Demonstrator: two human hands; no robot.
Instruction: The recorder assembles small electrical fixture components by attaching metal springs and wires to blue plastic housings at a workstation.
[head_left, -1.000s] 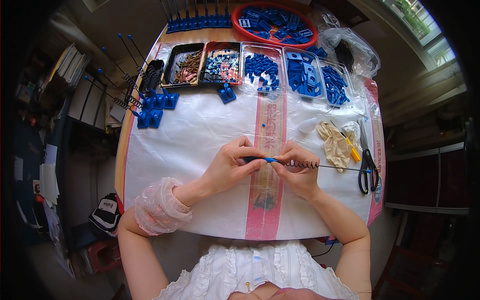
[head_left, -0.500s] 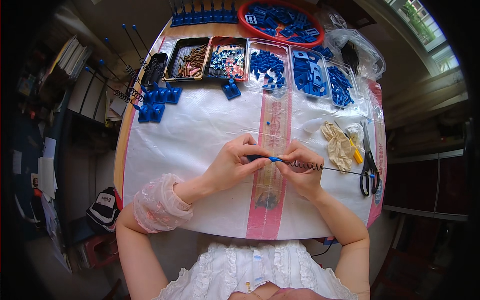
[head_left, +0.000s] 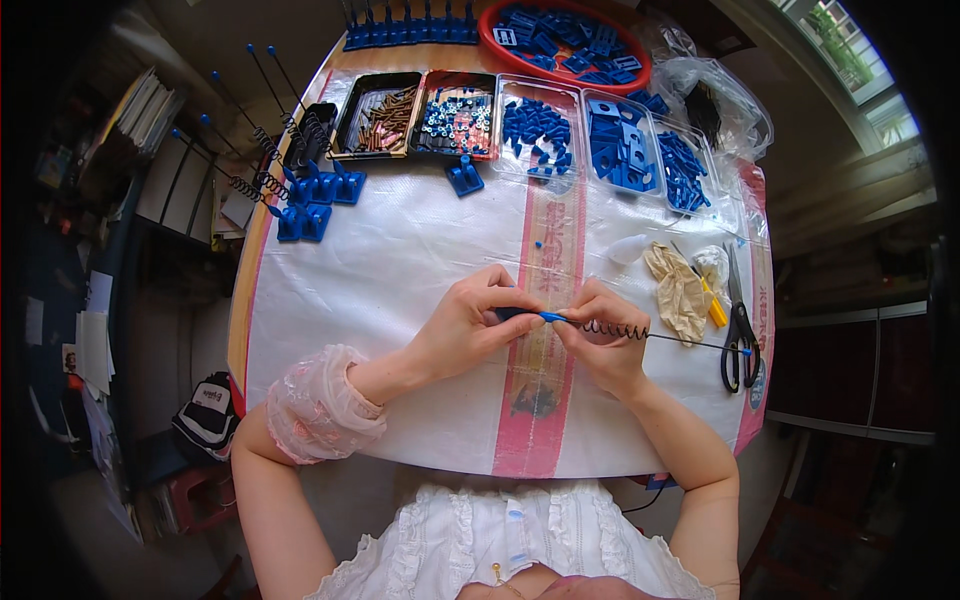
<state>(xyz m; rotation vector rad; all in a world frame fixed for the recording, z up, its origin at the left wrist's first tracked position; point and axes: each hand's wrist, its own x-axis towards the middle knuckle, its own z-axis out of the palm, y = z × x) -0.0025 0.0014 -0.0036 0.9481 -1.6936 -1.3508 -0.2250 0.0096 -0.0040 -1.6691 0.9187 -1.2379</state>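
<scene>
At the middle of the white woven plastic sheet (head_left: 400, 250) covering the table, your two hands meet over a wide pink printed stripe (head_left: 548, 300) that runs away from you across the sheet. Your left hand (head_left: 470, 325) is curled nearly closed, thumb and fingertips pinching the blue plastic end (head_left: 535, 315) of a thin dark metal rod (head_left: 690, 343). Your right hand (head_left: 602, 340) is likewise closed in a pinch, gripping the rod just beside a black coil spring (head_left: 612, 328) threaded on it. The rod lies level and reaches right to a small blue tip near the black-handled scissors (head_left: 738, 330). Beside the scissors sit crumpled beige gloves (head_left: 678, 292) and a yellow tool (head_left: 714, 308). Along the far edge stands a row of trays: a black tray of copper-coloured pins (head_left: 378, 112), a black tray of small mixed hardware (head_left: 452, 112), then clear plastic trays of blue plastic parts (head_left: 540, 130). Behind them is a round red basin of blue parts (head_left: 570, 40), with a clear plastic bag (head_left: 715, 95) to its right. On the far left, blue brackets (head_left: 318, 195) hold upright rods with springs (head_left: 262, 150).
</scene>
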